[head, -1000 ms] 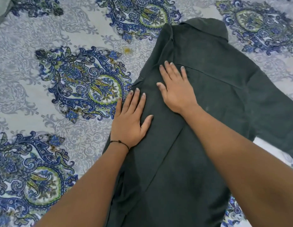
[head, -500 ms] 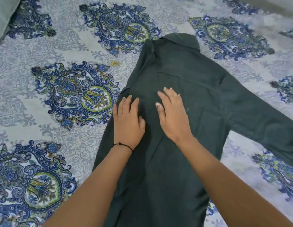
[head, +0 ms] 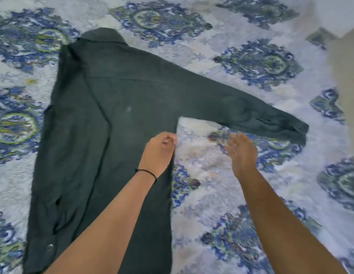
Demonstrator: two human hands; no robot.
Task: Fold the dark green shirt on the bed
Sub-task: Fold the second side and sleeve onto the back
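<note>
The dark green shirt (head: pixel 112 115) lies flat on the bed, collar (head: pixel 103 35) at the far end. Its left side is folded in over the body. Its right sleeve (head: pixel 241 109) stretches out to the right, ending in a cuff (head: pixel 290 127). My left hand (head: pixel 159 150) sits at the shirt's right side edge just below the armpit, fingers curled and pinching the cloth there. My right hand (head: pixel 241 153) is blurred and hovers with loose, spread fingers over the sheet just below the sleeve, touching nothing.
A white bedsheet with blue and green paisley medallions (head: pixel 211 184) covers the whole bed. The bed's edge runs along the upper right, with a pale beige surface (head: pixel 346 76) beyond it. A metal snap (head: pixel 50 246) shows on the shirt's lower left hem.
Both hands left the shirt's middle, where they pressed flat, and moved right. The left hand now curls at the side edge. The view swung right, showing the whole sleeve.
</note>
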